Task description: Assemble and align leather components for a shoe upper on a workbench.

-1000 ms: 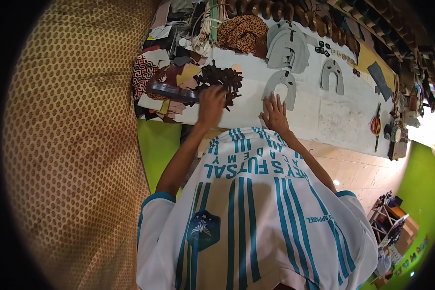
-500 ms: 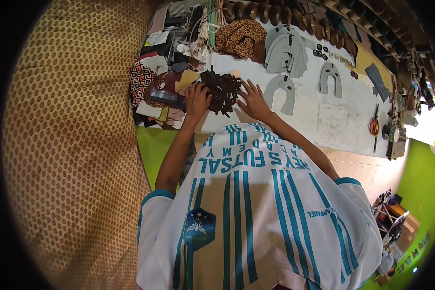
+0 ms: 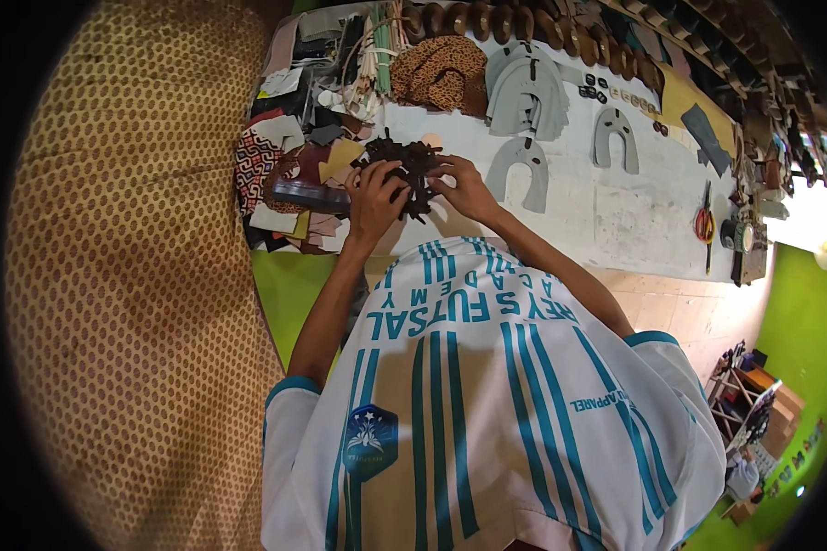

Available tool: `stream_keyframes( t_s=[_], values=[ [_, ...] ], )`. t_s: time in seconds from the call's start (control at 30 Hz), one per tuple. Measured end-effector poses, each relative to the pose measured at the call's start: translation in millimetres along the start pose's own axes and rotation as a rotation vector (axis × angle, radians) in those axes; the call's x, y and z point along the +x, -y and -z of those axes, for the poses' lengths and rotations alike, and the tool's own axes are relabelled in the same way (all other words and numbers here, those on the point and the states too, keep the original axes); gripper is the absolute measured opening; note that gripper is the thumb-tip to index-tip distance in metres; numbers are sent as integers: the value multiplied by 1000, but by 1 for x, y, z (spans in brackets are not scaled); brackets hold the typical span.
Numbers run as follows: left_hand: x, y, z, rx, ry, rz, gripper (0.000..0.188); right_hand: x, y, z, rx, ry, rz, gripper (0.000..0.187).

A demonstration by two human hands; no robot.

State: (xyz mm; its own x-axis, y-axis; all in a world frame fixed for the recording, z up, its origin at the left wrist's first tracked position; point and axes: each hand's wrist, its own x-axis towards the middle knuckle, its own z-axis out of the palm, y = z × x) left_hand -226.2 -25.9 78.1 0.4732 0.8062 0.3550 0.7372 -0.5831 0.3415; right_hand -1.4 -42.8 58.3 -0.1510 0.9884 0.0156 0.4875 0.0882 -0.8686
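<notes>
A pile of small dark brown cut leather pieces (image 3: 412, 165) lies on the white worktable (image 3: 616, 207). My left hand (image 3: 375, 197) grips the pile's left side. My right hand (image 3: 466, 186) grips its right side, fingers curled over the pieces. Both hands meet at the pile near the table's front edge. A dark flat tool or box (image 3: 311, 195) lies just left of my left hand.
Grey horseshoe-shaped cutouts (image 3: 521, 165) lie right of the pile, another grey cutout (image 3: 616, 140) farther right. Patterned fabric and leather scraps (image 3: 262, 161) are heaped at left. Red-handled scissors (image 3: 705, 223) lie at right. A spotted brown piece (image 3: 441, 69) sits at the back.
My right hand came off the table and moved left onto the dark pile. My left hand closed on the pile too. Both now grip it together.
</notes>
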Motion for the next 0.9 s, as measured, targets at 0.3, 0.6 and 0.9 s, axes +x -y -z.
stream_keyframes(
  t_s=[0.3, 0.6, 0.9],
  values=[
    [14, -66, -5, -225, -57, 123, 12, -35, 4, 27, -46, -44, -63, 16],
    [26, -98, -57, -463, 252, 187, 13, -74, -17, 77, -161, -120, 42, 11],
    [74, -119, -138, -441, 316, 237, 14, -78, -92, 113, -139, -221, -67, 12]
  ],
)
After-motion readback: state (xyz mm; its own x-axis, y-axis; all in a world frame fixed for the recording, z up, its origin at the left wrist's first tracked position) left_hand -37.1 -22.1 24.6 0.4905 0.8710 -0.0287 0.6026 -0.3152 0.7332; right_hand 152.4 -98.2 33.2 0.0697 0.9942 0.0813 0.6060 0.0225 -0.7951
